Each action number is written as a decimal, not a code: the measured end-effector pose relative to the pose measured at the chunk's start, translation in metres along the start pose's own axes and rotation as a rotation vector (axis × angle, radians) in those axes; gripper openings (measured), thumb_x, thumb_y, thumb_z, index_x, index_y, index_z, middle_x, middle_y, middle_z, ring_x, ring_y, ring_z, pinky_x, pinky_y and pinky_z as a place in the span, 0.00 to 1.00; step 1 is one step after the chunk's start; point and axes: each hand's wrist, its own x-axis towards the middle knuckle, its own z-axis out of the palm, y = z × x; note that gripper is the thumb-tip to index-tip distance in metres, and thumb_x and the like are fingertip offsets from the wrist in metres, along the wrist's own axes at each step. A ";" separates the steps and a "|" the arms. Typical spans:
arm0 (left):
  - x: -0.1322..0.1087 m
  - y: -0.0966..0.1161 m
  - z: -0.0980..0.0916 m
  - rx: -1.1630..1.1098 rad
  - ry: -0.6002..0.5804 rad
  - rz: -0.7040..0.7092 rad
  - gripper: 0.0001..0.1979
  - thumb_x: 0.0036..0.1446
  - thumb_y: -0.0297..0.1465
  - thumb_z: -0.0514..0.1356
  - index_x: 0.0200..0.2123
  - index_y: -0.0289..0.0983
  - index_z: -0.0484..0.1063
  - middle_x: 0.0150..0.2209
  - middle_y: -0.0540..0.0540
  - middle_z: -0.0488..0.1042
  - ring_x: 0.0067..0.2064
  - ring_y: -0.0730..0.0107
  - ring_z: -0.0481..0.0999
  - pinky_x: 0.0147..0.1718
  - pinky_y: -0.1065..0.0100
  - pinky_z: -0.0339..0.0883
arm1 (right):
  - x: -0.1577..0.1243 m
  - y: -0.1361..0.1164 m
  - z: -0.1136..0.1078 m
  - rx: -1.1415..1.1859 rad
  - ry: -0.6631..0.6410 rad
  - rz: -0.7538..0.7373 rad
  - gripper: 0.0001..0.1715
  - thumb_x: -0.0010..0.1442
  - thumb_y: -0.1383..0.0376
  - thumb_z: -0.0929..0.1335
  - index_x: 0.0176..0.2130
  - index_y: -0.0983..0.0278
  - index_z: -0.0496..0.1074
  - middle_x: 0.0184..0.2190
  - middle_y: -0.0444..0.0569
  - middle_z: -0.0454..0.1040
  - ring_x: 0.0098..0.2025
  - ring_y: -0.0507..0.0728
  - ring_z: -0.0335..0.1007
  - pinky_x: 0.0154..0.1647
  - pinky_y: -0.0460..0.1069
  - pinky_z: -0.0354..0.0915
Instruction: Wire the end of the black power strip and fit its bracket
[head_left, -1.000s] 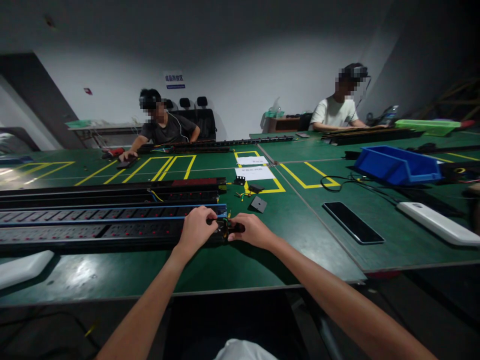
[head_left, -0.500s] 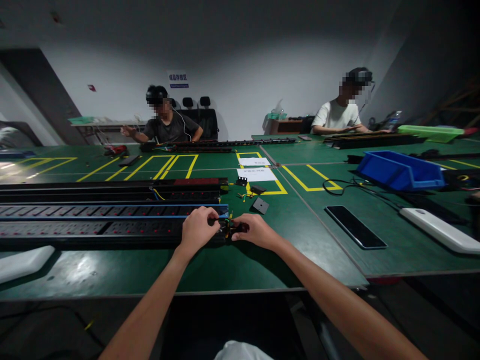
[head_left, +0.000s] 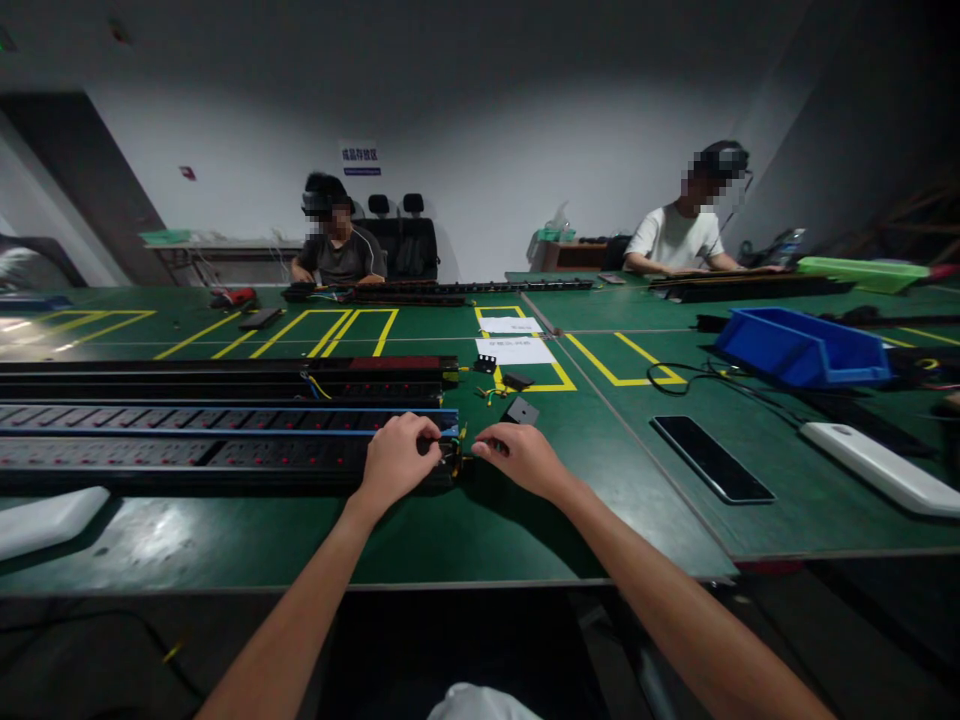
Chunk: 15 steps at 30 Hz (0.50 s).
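A long black power strip (head_left: 270, 456) with red-dotted sockets lies across the table on my left. My left hand (head_left: 400, 460) rests at its right end, fingers curled and closed on it; the exact grip is hidden. Short yellow and green wires (head_left: 462, 440) stick out of that end. Just to the right of the wires is my right hand (head_left: 523, 459), its thumb and fingertips drawn together. Anything between them is too small to make out. Behind that hand lies a small black square plate (head_left: 520, 410), partly covered by it.
Beyond are more black strips (head_left: 397, 365), a small black bracket (head_left: 485, 363) and paper labels (head_left: 514, 351). On the right are a phone (head_left: 711, 458), a white power bank (head_left: 877, 465) and a blue bin (head_left: 810, 345). Two people (head_left: 341, 245) sit across the table.
My right hand has moved slightly right, away from the strip's end and wires. My left hand stays put. The person at the far left has lowered an outstretched arm.
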 end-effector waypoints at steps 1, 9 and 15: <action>-0.002 0.000 -0.001 -0.009 0.008 0.030 0.04 0.55 0.31 0.61 0.35 0.42 0.76 0.39 0.49 0.77 0.44 0.62 0.74 0.43 0.64 0.66 | 0.000 0.000 0.000 -0.001 -0.003 -0.002 0.13 0.67 0.58 0.67 0.40 0.62 0.79 0.32 0.48 0.79 0.32 0.53 0.72 0.33 0.46 0.60; -0.042 -0.008 -0.014 0.046 0.309 0.119 0.06 0.60 0.31 0.58 0.36 0.37 0.74 0.35 0.45 0.73 0.40 0.62 0.71 0.44 0.60 0.64 | 0.003 -0.005 -0.004 0.149 0.137 -0.008 0.12 0.66 0.60 0.67 0.39 0.64 0.77 0.31 0.48 0.77 0.29 0.52 0.69 0.32 0.46 0.62; -0.084 -0.008 -0.010 -0.075 0.249 0.121 0.10 0.63 0.30 0.55 0.29 0.37 0.70 0.23 0.52 0.62 0.27 0.73 0.65 0.31 0.69 0.60 | 0.033 -0.029 -0.009 0.098 -0.028 -0.136 0.05 0.59 0.68 0.69 0.37 0.65 0.76 0.32 0.47 0.74 0.34 0.52 0.69 0.36 0.46 0.61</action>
